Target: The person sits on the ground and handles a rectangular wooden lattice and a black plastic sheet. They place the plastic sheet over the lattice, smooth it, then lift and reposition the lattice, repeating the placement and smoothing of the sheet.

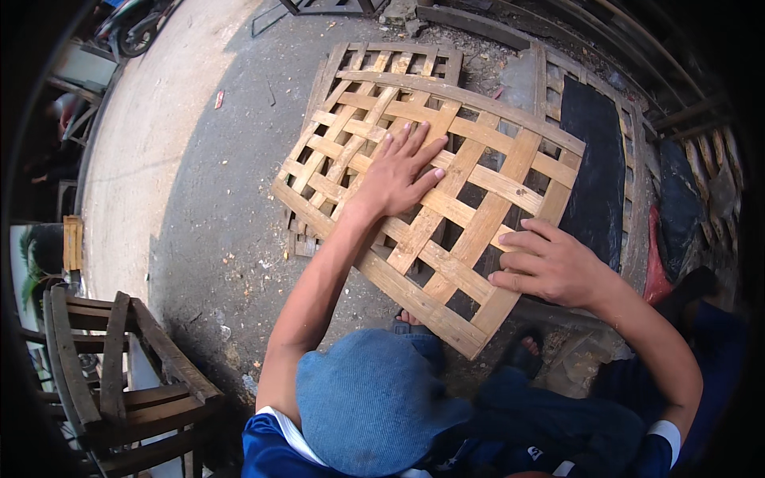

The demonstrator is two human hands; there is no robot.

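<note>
A pale wooden lattice panel (458, 211) of woven slats in a frame lies tilted in front of me, its near corner pointing toward my feet. My left hand (398, 171) rests flat on the middle of the lattice, fingers spread. At the panel's right edge, my right hand (546, 267) has its fingers bent over the slats and frame. Another lattice panel (454, 68) lies beneath, its far end showing beyond the upper one. Most of that lower panel is hidden.
To the right is a larger wooden frame (637, 183) with a black sheet (591, 171) across it. A stack of wooden frames (119, 358) stands at the near left. My denim-covered knee (370, 398) is close below the panel. A motorbike (135, 32) is parked at the far left.
</note>
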